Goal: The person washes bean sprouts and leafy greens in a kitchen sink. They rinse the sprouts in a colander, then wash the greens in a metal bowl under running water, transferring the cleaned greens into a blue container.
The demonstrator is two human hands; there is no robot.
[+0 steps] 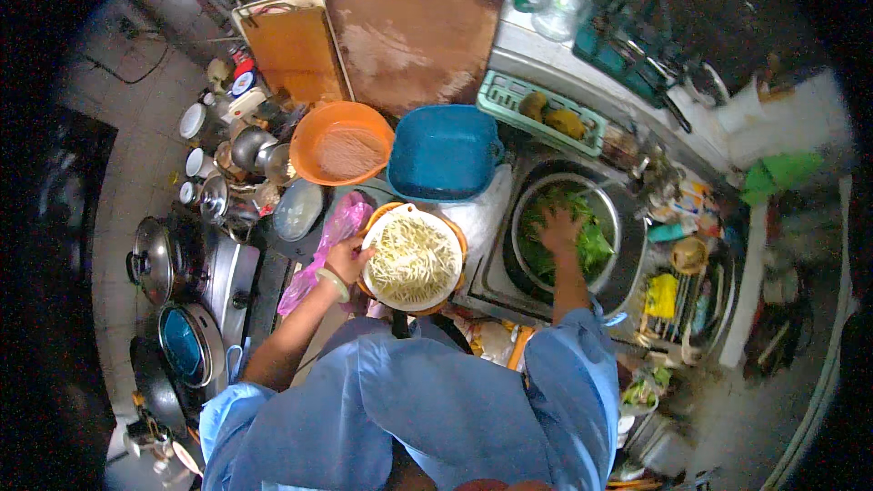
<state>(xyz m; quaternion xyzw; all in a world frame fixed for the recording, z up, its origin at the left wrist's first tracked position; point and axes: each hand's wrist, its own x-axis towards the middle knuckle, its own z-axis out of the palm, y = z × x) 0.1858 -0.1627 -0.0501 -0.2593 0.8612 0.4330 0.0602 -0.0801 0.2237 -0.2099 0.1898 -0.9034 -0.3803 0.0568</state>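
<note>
With fingers and thumb at the rim, my left hand [349, 260] grips a white plastic colander [368, 279]. Bean sprouts [413, 258] fill the colander, and an orange rim shows around and beneath it. To the right, my right hand [560, 226] rests with fingers spread on leafy greens [592, 245]; its fingertips are partly among the leaves. These greens lie in a round metal basin [616, 218] set in the sink [487, 279]. A pink plastic bag [334, 239] lies beside my left hand.
Behind stand an orange bowl [342, 143] of water and a blue plastic basin [443, 153]. Cutting boards [412, 27] lean at the back. A pale green basket [542, 112] borders the sink. Lidded pots [153, 259] and a gas stove [232, 279] are at left.
</note>
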